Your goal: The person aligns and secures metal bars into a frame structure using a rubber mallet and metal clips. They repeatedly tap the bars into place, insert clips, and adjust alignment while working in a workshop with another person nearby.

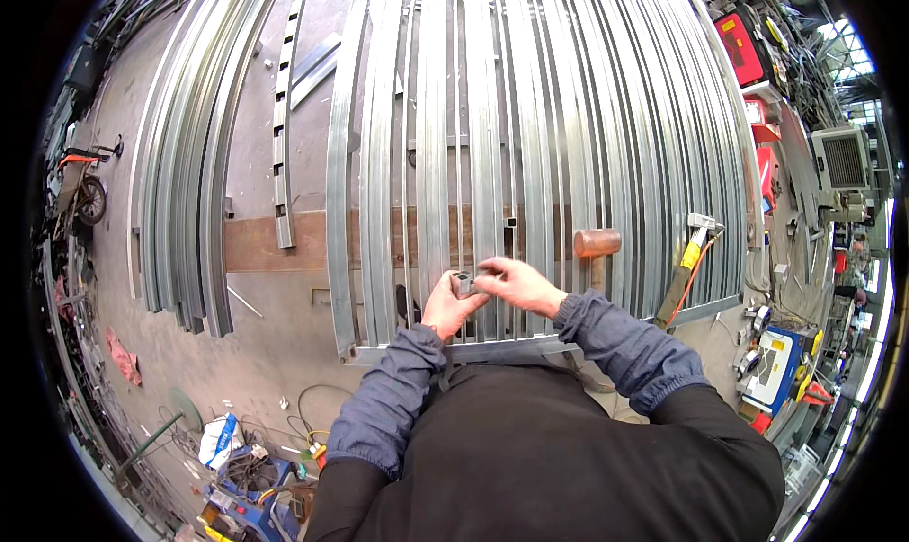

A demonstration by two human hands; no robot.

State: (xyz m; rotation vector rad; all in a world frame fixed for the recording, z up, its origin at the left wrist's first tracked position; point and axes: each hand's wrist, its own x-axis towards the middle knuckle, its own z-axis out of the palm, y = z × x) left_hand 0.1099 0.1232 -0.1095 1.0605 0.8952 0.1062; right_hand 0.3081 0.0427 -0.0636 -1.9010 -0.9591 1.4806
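Close to the front end of a rack of long galvanized metal profiles, my two hands meet over the strips. My left hand is closed round a small grey metal piece, short and blocky, with a dark hollow or recess showing. My right hand comes in from the right, fingers curled and pinched together at the piece's right side. Whatever lies between those fingertips is too small to make out. A mallet with a brown cylindrical head rests on the profiles right of my right hand.
A welding torch or similar tool with a yellow grip lies on the profiles at right, its orange cable trailing. A bundle of profiles stands left beside a slotted bar. Machines and cables crowd the floor both sides.
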